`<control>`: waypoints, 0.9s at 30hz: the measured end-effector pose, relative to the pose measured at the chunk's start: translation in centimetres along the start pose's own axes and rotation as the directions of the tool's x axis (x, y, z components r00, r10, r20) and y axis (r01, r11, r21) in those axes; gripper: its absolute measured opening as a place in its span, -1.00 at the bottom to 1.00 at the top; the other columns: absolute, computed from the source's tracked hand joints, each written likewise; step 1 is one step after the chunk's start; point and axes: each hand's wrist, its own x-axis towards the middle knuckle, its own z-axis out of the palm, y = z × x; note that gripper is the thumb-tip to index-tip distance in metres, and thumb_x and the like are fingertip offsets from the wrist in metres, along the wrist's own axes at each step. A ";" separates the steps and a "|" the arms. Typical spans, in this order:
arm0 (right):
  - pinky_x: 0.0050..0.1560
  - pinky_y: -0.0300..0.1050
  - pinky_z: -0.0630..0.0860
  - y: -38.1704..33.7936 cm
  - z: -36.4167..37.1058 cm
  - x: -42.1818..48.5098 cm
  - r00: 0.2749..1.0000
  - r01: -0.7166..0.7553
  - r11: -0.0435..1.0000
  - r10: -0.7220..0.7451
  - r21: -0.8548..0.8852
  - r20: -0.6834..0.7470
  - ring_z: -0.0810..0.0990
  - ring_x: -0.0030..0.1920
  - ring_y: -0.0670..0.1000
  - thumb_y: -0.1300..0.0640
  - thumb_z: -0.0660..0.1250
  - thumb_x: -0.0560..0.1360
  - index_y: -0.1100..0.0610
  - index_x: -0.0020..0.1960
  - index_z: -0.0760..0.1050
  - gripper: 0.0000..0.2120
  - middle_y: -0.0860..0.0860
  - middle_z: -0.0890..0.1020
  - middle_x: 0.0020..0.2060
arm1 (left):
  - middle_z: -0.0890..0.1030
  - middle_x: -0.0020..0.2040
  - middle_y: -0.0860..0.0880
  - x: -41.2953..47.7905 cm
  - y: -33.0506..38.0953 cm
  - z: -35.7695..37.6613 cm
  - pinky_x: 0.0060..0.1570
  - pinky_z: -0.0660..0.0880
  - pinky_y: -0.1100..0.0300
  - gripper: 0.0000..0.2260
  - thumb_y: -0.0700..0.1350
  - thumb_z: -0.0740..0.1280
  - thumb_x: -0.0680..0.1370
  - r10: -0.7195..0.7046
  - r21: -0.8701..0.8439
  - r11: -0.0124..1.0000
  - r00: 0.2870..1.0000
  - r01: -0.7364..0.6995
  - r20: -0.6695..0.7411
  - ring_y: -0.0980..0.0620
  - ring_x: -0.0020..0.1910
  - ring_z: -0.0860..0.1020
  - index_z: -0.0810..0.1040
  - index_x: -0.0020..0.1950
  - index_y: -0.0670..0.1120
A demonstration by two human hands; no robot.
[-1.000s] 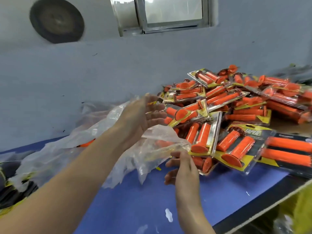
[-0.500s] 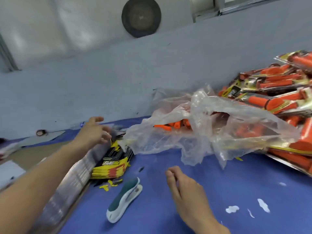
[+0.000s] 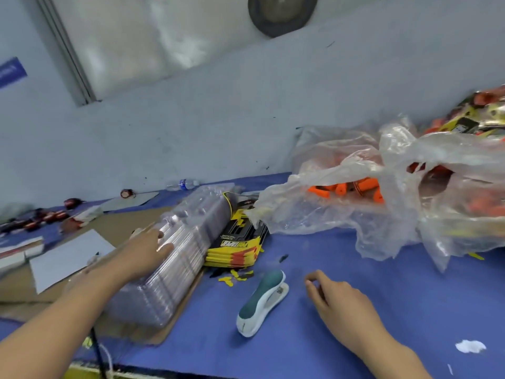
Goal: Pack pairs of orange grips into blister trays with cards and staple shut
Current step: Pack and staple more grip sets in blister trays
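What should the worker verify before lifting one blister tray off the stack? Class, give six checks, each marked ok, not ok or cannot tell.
1. Left hand on the stack of clear plastic blister trays: ok, fingers flat on top.
2. Single tray separated: cannot tell, trays nested and blurred.
3. Right hand free: ok, holds nothing above the blue table.
4. Yellow-and-black printed cards ready: ok, stacked beside the trays.
5. Teal-and-white stapler ready: ok, lying unheld on the table.
6. Orange grips set out: not ok, inside the crumpled clear plastic bag.
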 end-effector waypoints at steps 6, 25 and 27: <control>-0.33 -0.06 0.40 0.5 0.0 0.3 1.000 -0.026 0.999 0.025 0.046 0.014 0.53 -0.24 -0.02 -0.11 -0.02 0.65 -0.18 0.07 0.32 -0.85 -0.10 0.59 -0.21 | 0.58 0.18 -0.15 -0.8 -0.1 0.4 0.03 0.46 0.03 -0.62 0.00 0.20 0.63 -0.041 -0.048 0.998 0.991 0.036 -0.124 -0.15 0.14 0.54 0.38 0.42 -0.09; -0.31 -0.15 0.45 -2.1 -1.7 -1.9 0.992 0.066 0.913 -0.018 0.403 -0.121 0.46 -0.38 -0.10 0.04 0.14 0.63 -0.25 0.05 0.46 -0.81 -0.12 0.58 -0.29 | 0.59 -0.09 -0.12 -0.9 1.1 -2.9 -0.17 0.40 0.05 -0.70 -0.05 0.18 0.64 -0.170 -0.282 0.956 0.940 0.084 -0.295 -0.08 -0.15 0.52 0.41 0.32 -0.14; -0.40 -0.24 0.39 -6.1 -2.0 -1.9 0.993 0.093 0.720 -0.013 0.688 -0.120 0.49 -0.44 -0.09 0.07 0.17 0.64 -0.23 0.01 0.52 -0.77 -0.05 0.62 -0.28 | 0.55 -0.10 -0.09 -1.1 1.2 -3.1 -0.15 0.37 0.05 -0.71 -0.06 0.19 0.63 -0.187 -0.322 0.943 0.940 0.090 -0.286 -0.05 -0.16 0.48 0.42 0.31 -0.15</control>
